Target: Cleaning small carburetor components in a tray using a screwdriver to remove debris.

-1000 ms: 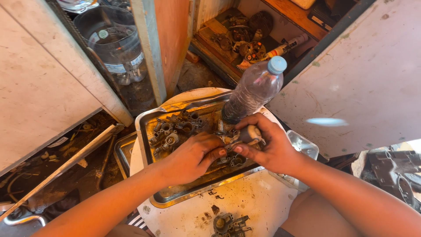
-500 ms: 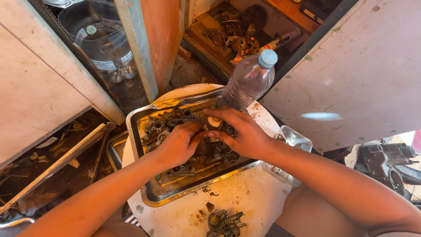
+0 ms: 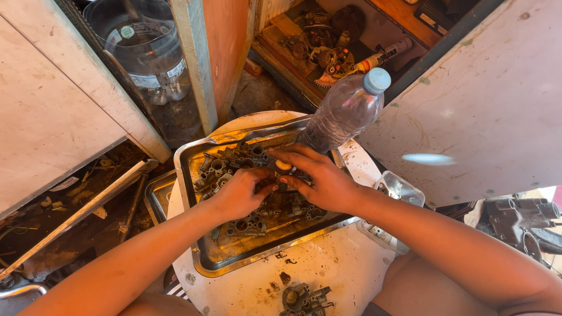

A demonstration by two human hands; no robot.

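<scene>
Both hands, the left hand point(image 3: 240, 196) and right hand point(image 3: 325, 181), are pinching small grimy metal carburettor parts point(image 3: 260, 219) inside the dented steel tray point(image 3: 193, 175), where an elbow nudge could be toppling the clear plastic bottle point(image 3: 342, 114).

Left hand point(image 3: 239, 195) and right hand point(image 3: 319, 182) meet fingertip to fingertip, fingers curled, forearms converging.

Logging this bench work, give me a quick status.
Both hands, left and right, on small engine parts in metal tray. Plastic bottle stands at tray's far edge.
</scene>
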